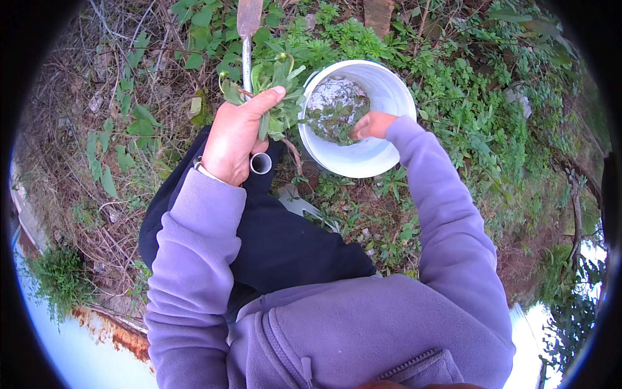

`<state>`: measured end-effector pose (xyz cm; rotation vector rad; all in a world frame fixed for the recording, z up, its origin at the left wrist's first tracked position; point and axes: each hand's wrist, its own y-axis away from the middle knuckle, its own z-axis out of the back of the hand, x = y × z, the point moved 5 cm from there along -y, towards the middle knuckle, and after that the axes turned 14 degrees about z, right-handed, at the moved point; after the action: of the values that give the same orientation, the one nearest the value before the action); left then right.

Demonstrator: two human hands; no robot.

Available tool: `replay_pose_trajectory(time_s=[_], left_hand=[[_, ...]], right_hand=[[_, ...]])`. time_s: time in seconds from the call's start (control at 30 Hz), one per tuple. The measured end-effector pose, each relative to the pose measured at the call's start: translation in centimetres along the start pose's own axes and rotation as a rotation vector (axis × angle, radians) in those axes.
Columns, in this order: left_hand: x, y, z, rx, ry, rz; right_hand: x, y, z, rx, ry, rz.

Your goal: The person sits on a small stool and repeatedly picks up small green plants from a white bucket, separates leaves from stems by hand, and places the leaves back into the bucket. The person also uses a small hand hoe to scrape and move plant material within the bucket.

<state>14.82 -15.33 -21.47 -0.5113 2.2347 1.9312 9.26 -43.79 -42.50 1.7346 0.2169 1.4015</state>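
My left hand (234,137) is closed around a bunch of leafy green plants (280,104), with the thumb pressed along the stems. The same fist also grips a hand spade (247,58): its flat rusty blade points away from me, and the hollow end of its metal tube handle shows below my fingers. Inside a white plastic bucket (355,170) to the right, my right hand (374,126) reaches down with curled fingers. Its fingertips are at the loose green leaves (334,120) in the bottom; whatever they pinch is hidden.
Low green weeds (453,123) surround the bucket's far and right sides. Dry twigs and vines (97,129) cover the ground at left. My bent leg in dark trousers (291,240) is close below the bucket. A piece of wood (378,16) lies at the far edge.
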Motion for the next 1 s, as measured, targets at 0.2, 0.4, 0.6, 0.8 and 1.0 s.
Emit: replay_pose_trajectory(time_s=[0.2, 0.4, 0.6, 0.8, 1.0], left_hand=[[0.4, -0.2, 0.0, 0.051, -0.018, 0.004], [0.4, -0.7, 0.6, 0.019, -0.03, 0.011], [0.2, -0.8, 0.7, 0.012, -0.057, 0.031], [0.2, -0.1, 0.0, 0.01, -0.059, 0.023], [0.3, -0.1, -0.2, 0.032, -0.067, -0.009]], right_hand=[[0.6, -0.4, -0.4, -0.035, 1.06, -0.342], [-4.6, -6.7, -6.2, 0.026, 0.855, -0.246], [-4.9, -7.1, -5.9, 0.168, 0.848, -0.298], [-1.0, -0.9, 0.1, -0.3, -0.135, -0.022], [0.8, 2.6, 1.1, -0.473, -0.325, 0.046]])
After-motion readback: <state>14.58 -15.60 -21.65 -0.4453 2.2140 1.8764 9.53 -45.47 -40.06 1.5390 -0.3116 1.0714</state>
